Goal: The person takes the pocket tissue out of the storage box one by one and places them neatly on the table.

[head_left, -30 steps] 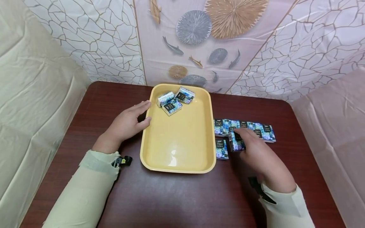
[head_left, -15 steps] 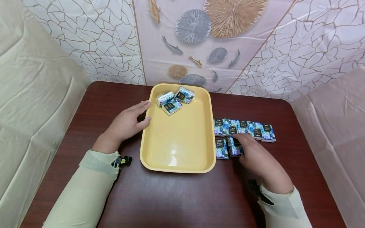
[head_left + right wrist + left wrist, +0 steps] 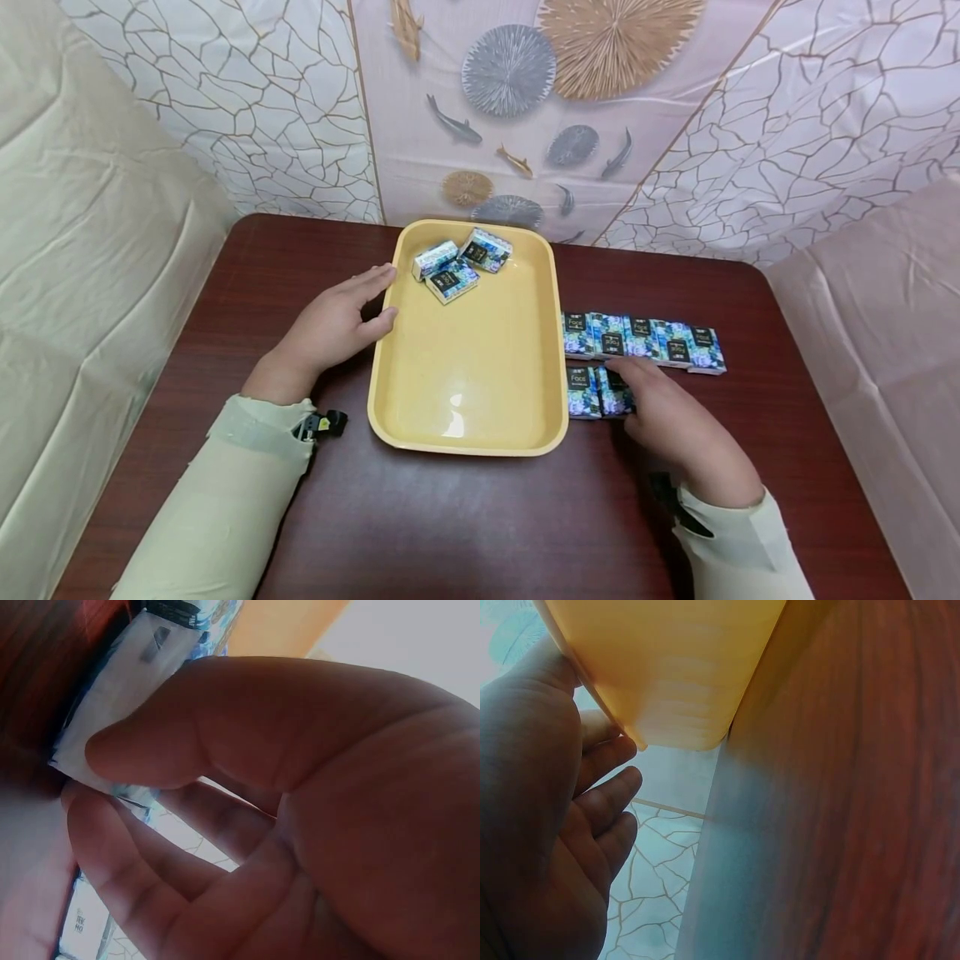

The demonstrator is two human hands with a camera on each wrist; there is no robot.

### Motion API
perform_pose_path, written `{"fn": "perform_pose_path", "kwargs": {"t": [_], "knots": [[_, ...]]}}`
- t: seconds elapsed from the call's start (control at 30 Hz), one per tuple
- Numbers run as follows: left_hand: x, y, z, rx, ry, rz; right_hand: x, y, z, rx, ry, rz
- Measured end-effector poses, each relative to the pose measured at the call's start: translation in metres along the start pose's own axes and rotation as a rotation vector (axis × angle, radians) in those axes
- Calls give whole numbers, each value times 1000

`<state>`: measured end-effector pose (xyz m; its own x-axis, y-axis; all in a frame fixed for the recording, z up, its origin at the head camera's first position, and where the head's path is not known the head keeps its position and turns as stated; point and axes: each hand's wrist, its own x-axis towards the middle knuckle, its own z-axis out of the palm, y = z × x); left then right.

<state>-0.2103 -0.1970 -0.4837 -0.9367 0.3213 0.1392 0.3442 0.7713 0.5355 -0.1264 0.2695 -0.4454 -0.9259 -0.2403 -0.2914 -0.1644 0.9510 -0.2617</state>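
My right hand (image 3: pixel 678 425) pinches a small blue floral tissue pack (image 3: pixel 615 396) between thumb and fingers. That pack lies at table level, side by side with another tissue pack (image 3: pixel 582 392) by the tray's right edge. In the right wrist view the thumb presses the white side of the held pack (image 3: pixel 124 697). On the left, my left hand (image 3: pixel 330 325) rests its fingertips against the rim of a yellow tray (image 3: pixel 468 452); its fingers are loosely extended in the left wrist view. Inside the tray's far left part lie three tissue packs (image 3: pixel 452 281), one on its side.
Behind the right hand, a row of several tissue packs (image 3: pixel 641 336) extends right from the tray. The dark red-brown table (image 3: pixel 450 533) meets a patterned backdrop (image 3: pixel 300 108) at its far edge. Pale cloth (image 3: pixel 90 250) hangs on both sides.
My right hand has brought the pinched tissue pack from over the back row toward me, down and slightly left, beside the front pack. The left hand and tray stay put.
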Motion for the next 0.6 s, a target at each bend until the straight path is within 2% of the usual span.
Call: {"fn": "perform_pose_path", "kwargs": {"t": [0.6], "knots": [[0,-2,2,-8,7,0,1,0,3,-15,7,-1]]}}
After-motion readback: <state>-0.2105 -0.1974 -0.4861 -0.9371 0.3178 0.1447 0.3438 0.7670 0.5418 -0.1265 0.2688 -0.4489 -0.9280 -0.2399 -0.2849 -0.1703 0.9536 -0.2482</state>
